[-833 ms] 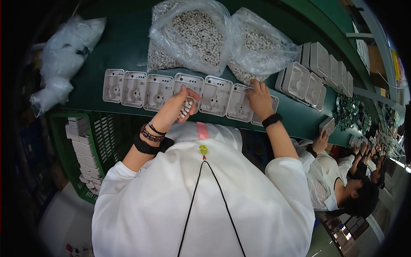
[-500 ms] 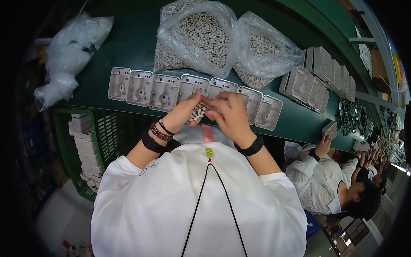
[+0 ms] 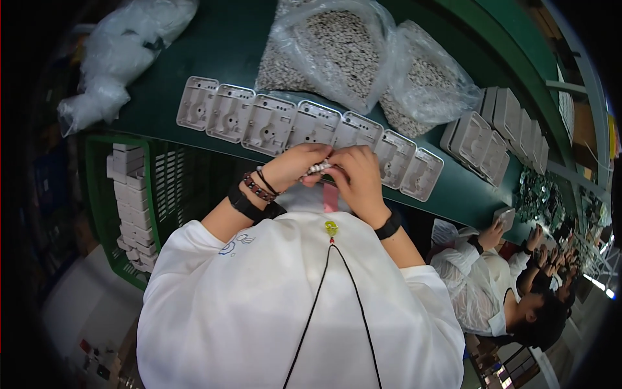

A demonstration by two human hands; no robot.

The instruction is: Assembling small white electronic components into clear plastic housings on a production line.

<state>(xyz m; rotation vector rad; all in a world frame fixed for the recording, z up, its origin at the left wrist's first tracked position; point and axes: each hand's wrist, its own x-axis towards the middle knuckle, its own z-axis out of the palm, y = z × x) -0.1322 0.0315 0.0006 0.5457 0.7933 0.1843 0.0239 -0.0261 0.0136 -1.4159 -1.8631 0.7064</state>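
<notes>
In my left hand (image 3: 295,166), curled in front of me, lies a small heap of little white plastic pieces (image 3: 317,168). My right hand (image 3: 360,178) meets it from the right, fingers bent in a pinch over the pieces; whatever its fingertips hold is hidden. Both hands are at the bench's front edge, just before a row of pale grey plastic housings (image 3: 267,128), open side up. The middle housing (image 3: 313,126) is nearest my fingers, and its lower part is covered by them.
Two clear bags of small pieces (image 3: 343,48) (image 3: 427,81) stand behind the row. Stacked housings (image 3: 476,142) are at the right, a crumpled plastic bag (image 3: 120,61) at the far left. A green crate (image 3: 139,146) with white parts is beside me. A co-worker (image 3: 479,279) sits at the right.
My hands have drawn closer together, and fewer pieces show in my left palm. The right fingers have come down over them. The whole view has shifted slightly.
</notes>
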